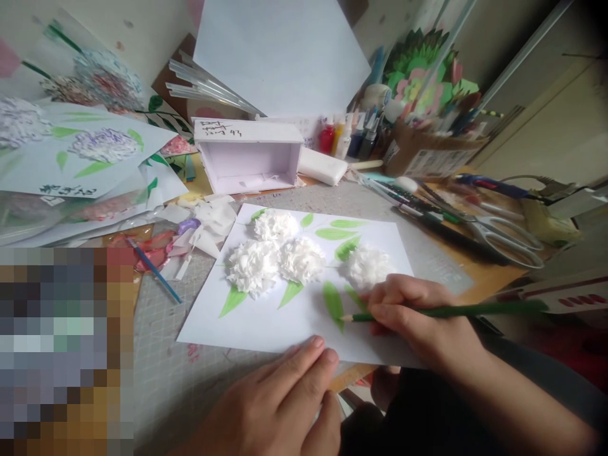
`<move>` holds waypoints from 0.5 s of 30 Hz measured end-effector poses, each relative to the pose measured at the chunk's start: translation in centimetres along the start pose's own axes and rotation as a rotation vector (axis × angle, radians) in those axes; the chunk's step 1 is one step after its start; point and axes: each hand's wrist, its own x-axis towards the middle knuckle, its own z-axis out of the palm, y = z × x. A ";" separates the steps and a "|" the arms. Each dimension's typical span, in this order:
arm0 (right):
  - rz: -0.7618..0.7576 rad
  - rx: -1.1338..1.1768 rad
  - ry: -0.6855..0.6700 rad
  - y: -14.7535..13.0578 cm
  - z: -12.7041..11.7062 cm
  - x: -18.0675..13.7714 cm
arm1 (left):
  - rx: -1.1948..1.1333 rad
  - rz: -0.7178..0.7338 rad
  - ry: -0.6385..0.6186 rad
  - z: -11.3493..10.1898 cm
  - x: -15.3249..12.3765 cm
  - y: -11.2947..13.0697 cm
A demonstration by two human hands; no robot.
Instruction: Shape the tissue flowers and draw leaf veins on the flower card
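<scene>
A white sheet of paper (266,316) lies on the grey cutting mat (161,373). It carries several fluffy white tissue flowers (301,258) and painted green leaves (332,303). My right hand (418,316) is closed on a green pencil (475,310), whose tip touches the paper beside a green leaf. My left hand (280,405) lies flat with fingers stretched out, pressing on the near edge of the sheet.
An open white box (249,158) stands behind the sheet. Scissors (503,237) and pens lie at the right. Paint bottles (342,136) and a cardboard box of craft supplies (427,152) stand at the back. Flower pictures (85,145) pile up at the left, with paper scraps (204,228) nearby.
</scene>
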 end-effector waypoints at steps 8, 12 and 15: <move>0.011 0.150 -0.005 0.5 -0.4 -0.1 | -0.018 -0.010 0.015 0.3 0.1 0.0; -0.107 0.430 0.101 0.7 -1.3 -0.3 | -0.005 -0.005 0.012 0.3 0.1 -0.2; -0.178 0.396 0.131 0.5 -2.5 -0.4 | 0.009 -0.022 0.030 0.3 0.0 -0.2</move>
